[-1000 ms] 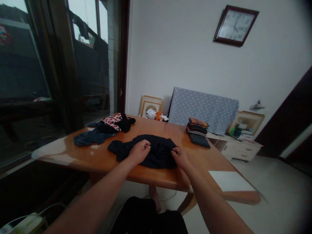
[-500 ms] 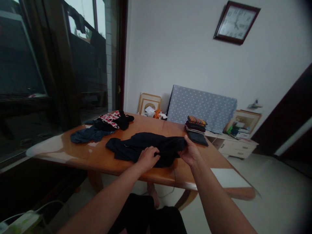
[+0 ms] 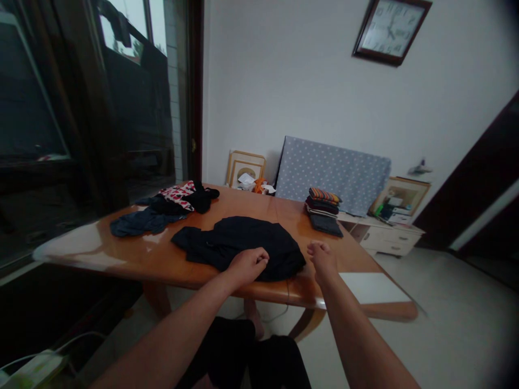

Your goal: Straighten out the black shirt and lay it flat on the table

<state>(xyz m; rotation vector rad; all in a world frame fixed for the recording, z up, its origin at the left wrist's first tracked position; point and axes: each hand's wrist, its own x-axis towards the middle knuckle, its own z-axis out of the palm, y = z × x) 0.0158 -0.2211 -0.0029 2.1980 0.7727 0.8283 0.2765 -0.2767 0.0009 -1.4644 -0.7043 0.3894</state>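
One view only, from your head, looking down the wooden table (image 3: pixel 133 254). Both of your hands are at its near edge. Your left hand (image 3: pixel 248 263) rests knuckles-up on the near hem of the black garment (image 3: pixel 243 243), fingers curled under and pinching a fold of the cloth. Your right hand (image 3: pixel 323 258) sits just beside the garment's edge at 3 o'clock, fingers loosely curled; I cannot tell whether it touches the cloth or holds anything.

The black garment lies spread and slightly rumpled near the middle of the table, with a sleeve or corner trailing out toward 9 o'clock. I would judge it light, soft and limp: it will sag and bunch wherever it is not supported, and it should slide easily on the glossy tabletop. It is not fragile. The best places to take hold look like the near hem, where your left hand already is, and the matching corner at 3 o'clock, so that the cloth hangs evenly between two points.

From the garment, a loose heap of clothes (image 3: pixel 162 210), blue, black and red-and-white, lies at 10 o'clock. A folded stack of clothes (image 3: pixel 323 209) stands at 2 o'clock, well apart. A white sheet (image 3: pixel 373 288) lies on the table's right end, at 4 o'clock.
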